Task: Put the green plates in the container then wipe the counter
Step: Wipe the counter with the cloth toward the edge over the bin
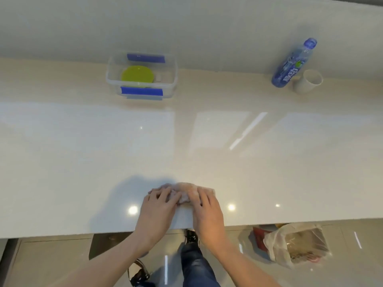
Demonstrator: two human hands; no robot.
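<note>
Left hand (159,206) palm-down, fingers spread, pressing left part of crumpled cloth (183,192) on counter (83,162) near front edge. Right hand (204,207) palm-down beside it, fingers flat over cloth's right part. Both forearms reach forward from below. Green plates (137,76) lie stacked in clear container (142,76) with blue clips, far ahead of left hand. Blue bottle (294,63) far ahead-right of right hand, label shows white Chinese characters, unreadable; white cup (308,81) touching its right.

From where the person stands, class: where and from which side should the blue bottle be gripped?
Grip the blue bottle around its labelled middle, coming from its left. It stands upright against the wall, and the white cup crowds its right side, seemingly touching.
</note>
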